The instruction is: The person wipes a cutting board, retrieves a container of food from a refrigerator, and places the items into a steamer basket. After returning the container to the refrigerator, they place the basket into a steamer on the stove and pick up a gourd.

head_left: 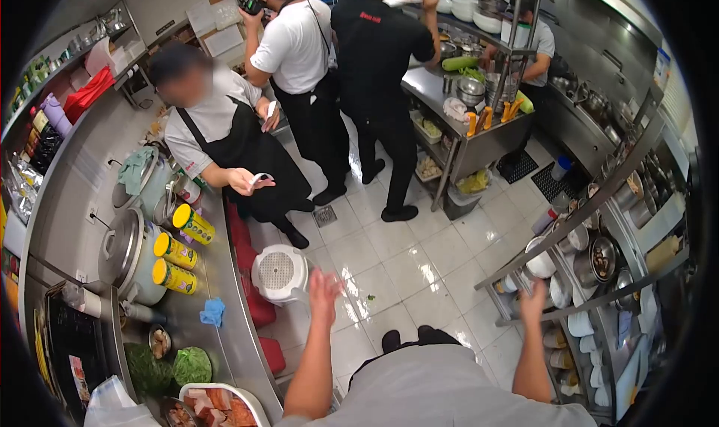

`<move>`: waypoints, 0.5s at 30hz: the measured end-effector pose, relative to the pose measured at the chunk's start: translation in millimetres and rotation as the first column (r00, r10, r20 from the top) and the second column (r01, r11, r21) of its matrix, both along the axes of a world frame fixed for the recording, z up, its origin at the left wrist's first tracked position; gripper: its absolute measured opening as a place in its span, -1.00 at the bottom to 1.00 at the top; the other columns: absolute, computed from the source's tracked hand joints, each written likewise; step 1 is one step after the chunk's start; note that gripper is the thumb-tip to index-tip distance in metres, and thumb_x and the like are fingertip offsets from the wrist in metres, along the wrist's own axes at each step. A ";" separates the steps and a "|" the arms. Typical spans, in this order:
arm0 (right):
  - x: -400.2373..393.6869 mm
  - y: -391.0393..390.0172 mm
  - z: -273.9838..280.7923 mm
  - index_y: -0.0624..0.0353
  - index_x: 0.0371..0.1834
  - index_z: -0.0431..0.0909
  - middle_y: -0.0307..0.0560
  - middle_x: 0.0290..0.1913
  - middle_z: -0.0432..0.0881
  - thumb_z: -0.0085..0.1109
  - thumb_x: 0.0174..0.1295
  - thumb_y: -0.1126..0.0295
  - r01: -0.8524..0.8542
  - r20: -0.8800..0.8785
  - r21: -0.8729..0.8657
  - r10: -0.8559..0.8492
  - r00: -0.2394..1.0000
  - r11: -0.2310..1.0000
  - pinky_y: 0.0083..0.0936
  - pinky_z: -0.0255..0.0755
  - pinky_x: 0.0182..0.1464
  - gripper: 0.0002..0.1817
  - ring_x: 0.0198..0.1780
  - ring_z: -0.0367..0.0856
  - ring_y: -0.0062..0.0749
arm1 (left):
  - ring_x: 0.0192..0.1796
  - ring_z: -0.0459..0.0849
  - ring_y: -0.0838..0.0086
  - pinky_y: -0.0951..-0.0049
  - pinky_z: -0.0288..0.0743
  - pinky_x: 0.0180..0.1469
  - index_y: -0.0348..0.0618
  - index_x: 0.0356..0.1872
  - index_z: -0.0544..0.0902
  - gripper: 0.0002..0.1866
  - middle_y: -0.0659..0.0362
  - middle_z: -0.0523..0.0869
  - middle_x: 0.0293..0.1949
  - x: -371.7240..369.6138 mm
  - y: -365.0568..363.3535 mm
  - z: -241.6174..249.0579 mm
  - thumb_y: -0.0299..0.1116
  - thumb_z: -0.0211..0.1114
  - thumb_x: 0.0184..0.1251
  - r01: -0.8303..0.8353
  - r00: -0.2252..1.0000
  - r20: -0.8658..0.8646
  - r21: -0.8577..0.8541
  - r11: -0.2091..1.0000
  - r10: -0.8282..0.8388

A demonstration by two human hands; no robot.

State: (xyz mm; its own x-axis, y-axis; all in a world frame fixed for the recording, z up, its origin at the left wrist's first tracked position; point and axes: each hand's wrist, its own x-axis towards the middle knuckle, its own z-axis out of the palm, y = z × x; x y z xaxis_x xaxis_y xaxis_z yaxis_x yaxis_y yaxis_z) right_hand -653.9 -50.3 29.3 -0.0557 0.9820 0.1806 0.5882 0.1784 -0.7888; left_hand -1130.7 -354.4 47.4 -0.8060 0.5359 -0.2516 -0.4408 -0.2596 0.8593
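Observation:
My left hand [323,288] is raised over the floor beside a white round stool [280,273], fingers apart and holding nothing. On the other side, my right hand [533,303] is up in front of the metal shelf rack, slightly blurred, its thumb and fingers apart with nothing visible in them. Pots and bowls on the rack, among them a steel pot [597,261], sit just beyond that hand. My shoes [404,339] stand on the white tiles between both arms.
Along the left counter stand yellow canisters [173,276], a blue cloth [213,312], a cabbage [192,365] and a white tub [257,401] of meat pieces. A person in a black apron [255,154] faces me; others stand behind, near a steel table [479,131]. Red stools [271,356] line the counter.

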 end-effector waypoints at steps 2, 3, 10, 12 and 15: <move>14.5 -65.5 -45.0 0.29 0.24 0.37 0.24 0.22 0.42 0.23 0.04 0.53 -0.102 0.265 -0.120 0.131 0.955 0.988 -0.21 0.21 0.36 -0.40 0.30 0.37 0.08 | 0.01 0.61 0.27 0.26 0.51 -0.01 -0.08 0.42 0.13 -0.26 -0.01 0.36 0.29 -21.4 26.9 55.3 0.15 0.09 0.42 -0.041 0.993 -0.104 0.144 0.989 0.057; 25.5 -88.8 -60.3 0.26 0.23 0.38 0.22 0.16 0.45 0.26 0.00 0.49 -0.187 0.328 -0.121 0.217 0.919 0.975 -0.23 0.30 0.26 -0.38 0.20 0.43 0.07 | 0.05 0.59 0.26 0.25 0.51 0.01 -0.03 0.42 0.14 -0.25 0.00 0.40 0.25 -27.8 39.0 78.9 0.19 0.10 0.39 -0.060 0.994 -0.080 0.189 0.980 0.076; 91.8 -158.8 -105.1 0.23 0.19 0.45 0.25 0.13 0.50 0.30 -0.02 0.33 -0.093 0.486 -0.431 0.318 0.814 0.898 -0.21 0.44 0.15 -0.38 0.04 0.56 0.06 | -0.12 0.67 0.31 0.29 0.55 -0.15 -0.14 -0.02 0.46 -0.54 0.14 0.61 -0.21 -37.9 95.2 107.7 0.06 0.21 0.37 -0.175 0.961 0.228 0.061 0.983 0.157; 107.4 -164.8 -111.1 0.23 0.17 0.47 0.26 0.13 0.52 0.30 -0.01 0.31 -0.047 0.489 -0.446 0.287 0.824 0.894 -0.22 0.44 0.15 -0.40 0.06 0.56 0.04 | -0.19 0.67 0.35 0.35 0.53 -0.20 -0.15 -0.02 0.48 -0.61 0.16 0.61 -0.23 -12.0 102.2 90.7 -0.05 0.22 0.38 -0.115 0.972 0.208 0.025 0.993 0.108; 125.8 -177.3 -111.0 0.24 0.15 0.49 0.27 0.10 0.54 0.29 0.01 0.29 0.020 0.465 -0.470 0.228 0.856 0.883 -0.22 0.41 0.19 -0.43 0.12 0.53 0.07 | -0.31 0.68 0.41 0.46 0.51 -0.30 -0.19 -0.04 0.50 -0.78 0.17 0.63 -0.28 43.6 108.0 79.2 -0.32 0.17 0.41 -0.127 0.981 0.143 -0.017 0.992 0.128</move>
